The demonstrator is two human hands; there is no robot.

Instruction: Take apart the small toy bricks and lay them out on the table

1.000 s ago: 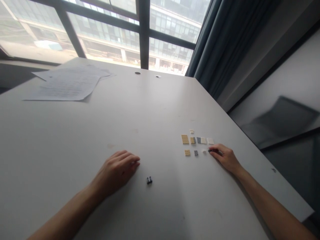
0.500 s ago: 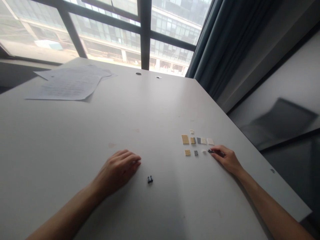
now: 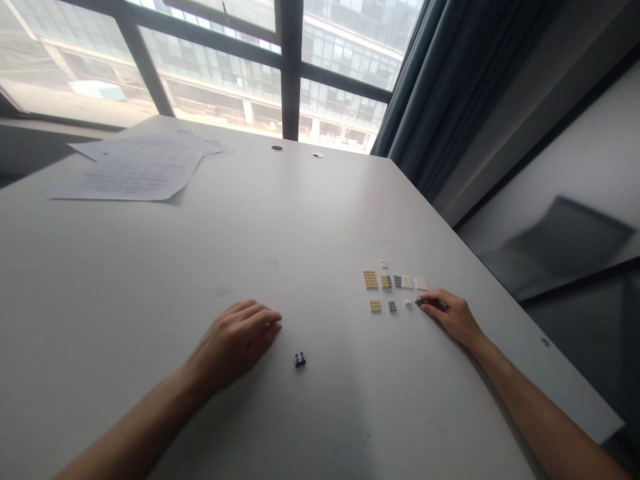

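Observation:
My left hand [image 3: 247, 333] rests on the white table [image 3: 280, 220] with loosely curved fingers and nothing held. Just to its right lies a small dark building brick [image 3: 299, 361] with studs on top. At the right of the table, my right hand [image 3: 447, 315] pinches a small dark brick [image 3: 419, 303], partly hidden by the fingertips. Beside it on the left sits a tiny white brick [image 3: 408, 304], then a grey brick [image 3: 393, 307] and a tan studded brick [image 3: 375, 306]. Behind these, a smooth white tile [image 3: 421, 283] lies close to my right fingers.
The back row also holds a tan plate [image 3: 370, 279], a tan and grey piece [image 3: 385, 281] and a grey and white piece [image 3: 403, 282]. A small white brick [image 3: 384, 265] lies behind them. Paper sheets [image 3: 135, 173] cover the far left, near the window.
The dark brick in my right fingers has shifted very slightly. My left hand and the other bricks stay where they were.

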